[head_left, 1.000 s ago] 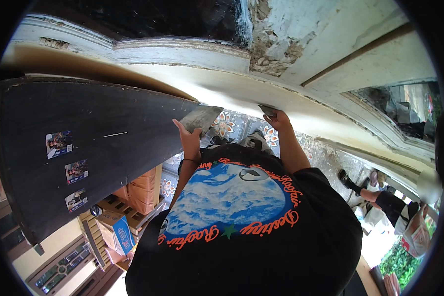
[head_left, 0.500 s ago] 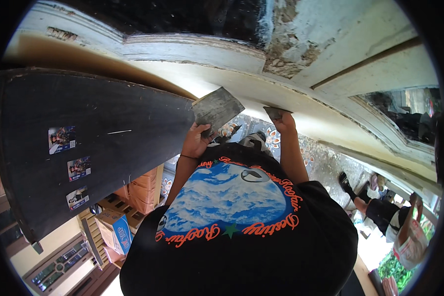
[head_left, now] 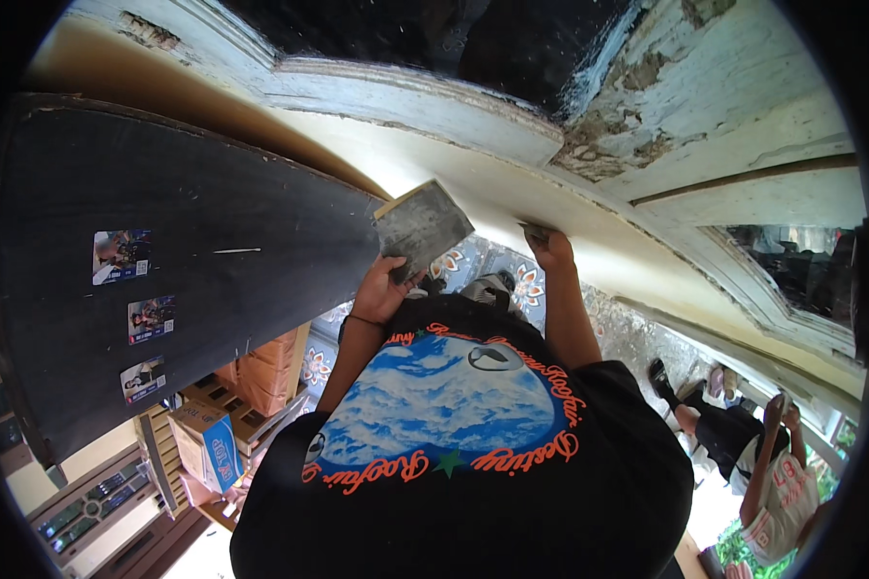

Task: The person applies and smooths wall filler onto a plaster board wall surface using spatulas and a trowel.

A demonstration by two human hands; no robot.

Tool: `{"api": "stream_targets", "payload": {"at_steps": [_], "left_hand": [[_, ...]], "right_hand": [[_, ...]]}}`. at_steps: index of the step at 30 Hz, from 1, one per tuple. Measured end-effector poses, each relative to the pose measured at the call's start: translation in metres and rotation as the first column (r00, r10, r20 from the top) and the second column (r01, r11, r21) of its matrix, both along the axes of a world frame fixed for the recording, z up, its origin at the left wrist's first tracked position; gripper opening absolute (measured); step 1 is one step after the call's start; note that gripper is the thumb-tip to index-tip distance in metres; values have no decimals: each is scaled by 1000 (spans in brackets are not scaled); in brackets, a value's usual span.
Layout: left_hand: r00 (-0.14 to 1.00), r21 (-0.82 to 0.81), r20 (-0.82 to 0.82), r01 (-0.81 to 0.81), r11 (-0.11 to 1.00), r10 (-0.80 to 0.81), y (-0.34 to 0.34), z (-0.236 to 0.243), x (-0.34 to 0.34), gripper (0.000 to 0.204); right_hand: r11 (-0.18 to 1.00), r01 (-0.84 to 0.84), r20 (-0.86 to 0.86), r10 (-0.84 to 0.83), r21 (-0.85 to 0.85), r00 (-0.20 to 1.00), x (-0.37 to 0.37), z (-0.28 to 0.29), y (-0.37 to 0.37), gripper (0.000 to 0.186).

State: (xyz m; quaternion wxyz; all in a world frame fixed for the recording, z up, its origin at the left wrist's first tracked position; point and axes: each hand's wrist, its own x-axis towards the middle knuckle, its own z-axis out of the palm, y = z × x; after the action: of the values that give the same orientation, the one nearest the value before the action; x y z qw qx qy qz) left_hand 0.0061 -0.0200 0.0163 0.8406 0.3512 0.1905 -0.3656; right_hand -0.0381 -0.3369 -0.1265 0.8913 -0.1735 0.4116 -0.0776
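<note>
My left hand (head_left: 383, 289) is closed around the lower edge of a grey, smeared rectangular board (head_left: 423, 228) with a yellowish side edge. The board is tilted, its far end near the white wall. To the right, my right hand (head_left: 552, 253) grips a small flat dark piece (head_left: 536, 231), like a scraper blade, seen nearly edge-on. It is close beside the pale wall (head_left: 473, 174); whether it touches cannot be made out.
A black panel (head_left: 183, 222) with several small picture stickers stands on the left. Cardboard boxes (head_left: 208, 444) sit beyond it. A peeling white window frame (head_left: 415, 92) runs above the wall. Patterned floor tiles (head_left: 526, 289) lie below. Another person (head_left: 743, 454) is at the right.
The dark piece in my right hand has turned from showing its triangular face to nearly edge-on. The board in my left hand has tilted slightly. My view has shifted, and the other person has moved.
</note>
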Motion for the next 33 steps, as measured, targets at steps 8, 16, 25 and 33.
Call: {"api": "stream_targets", "payload": {"at_steps": [8, 16, 25, 33], "left_hand": [[999, -3, 32, -10, 1000, 10, -7, 9, 4, 36], [999, 13, 19, -43, 999, 43, -13, 3, 3, 33], [1000, 34, 27, 2, 999, -2, -20, 1, 1, 34], [999, 66, -14, -44, 997, 45, -25, 3, 12, 31]], "right_hand": [[999, -23, -109, 19, -43, 994, -1, 14, -2, 28], [997, -7, -183, -7, -77, 983, -5, 15, -4, 29], [999, -38, -157, 37, -3, 987, -5, 10, -11, 28], [986, -167, 24, 167, -6, 986, 1, 15, -9, 28]]}}
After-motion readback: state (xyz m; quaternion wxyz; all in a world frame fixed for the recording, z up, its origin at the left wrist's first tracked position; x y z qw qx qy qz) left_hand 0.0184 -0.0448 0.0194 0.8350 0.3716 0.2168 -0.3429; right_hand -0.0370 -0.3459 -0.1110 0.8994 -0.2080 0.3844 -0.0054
